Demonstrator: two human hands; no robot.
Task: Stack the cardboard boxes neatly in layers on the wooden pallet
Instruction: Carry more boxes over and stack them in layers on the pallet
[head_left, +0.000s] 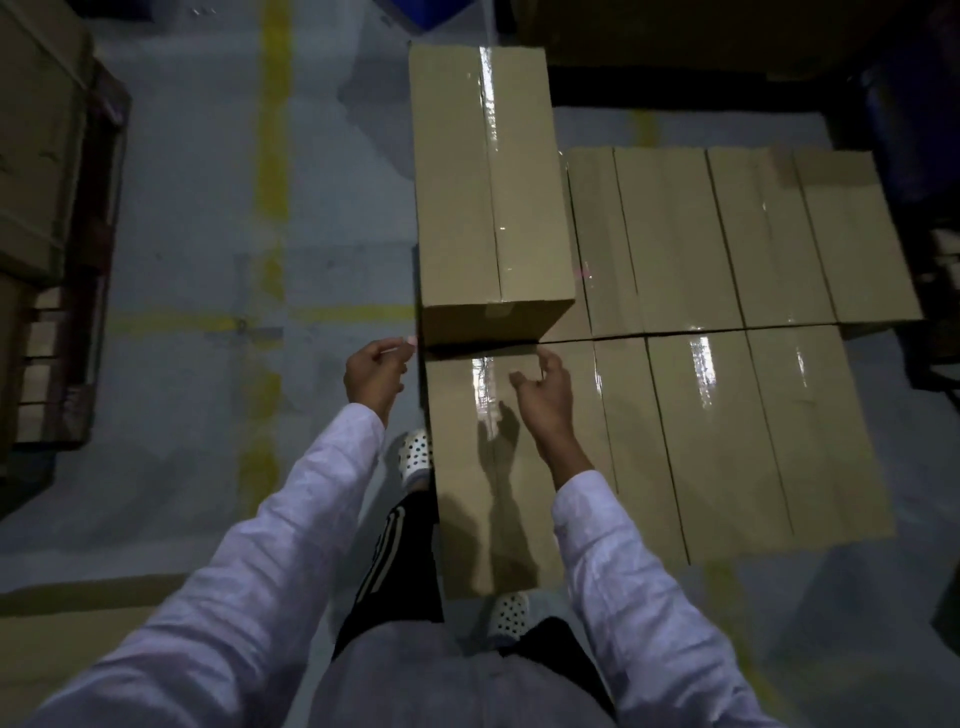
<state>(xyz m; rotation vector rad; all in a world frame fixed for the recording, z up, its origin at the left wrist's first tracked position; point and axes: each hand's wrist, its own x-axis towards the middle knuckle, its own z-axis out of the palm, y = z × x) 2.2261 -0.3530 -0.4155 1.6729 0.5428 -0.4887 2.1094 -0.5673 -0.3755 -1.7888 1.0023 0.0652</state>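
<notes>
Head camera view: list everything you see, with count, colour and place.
upper box: one, brown, on the lower layer's far-left end
lower boxes: several, brown, flat layer in two rows
floor lines: crossing, yellow, grey floor at left
side stack: boxes, brown, far left edge
shoes: two, white, beside the near boxes
left hand: one, empty, by the upper box's near-left corner
right hand: one, empty, over the lower layer

Both hands (376, 371) (545, 389) reach forward, fingers loosely curled, holding nothing
</notes>
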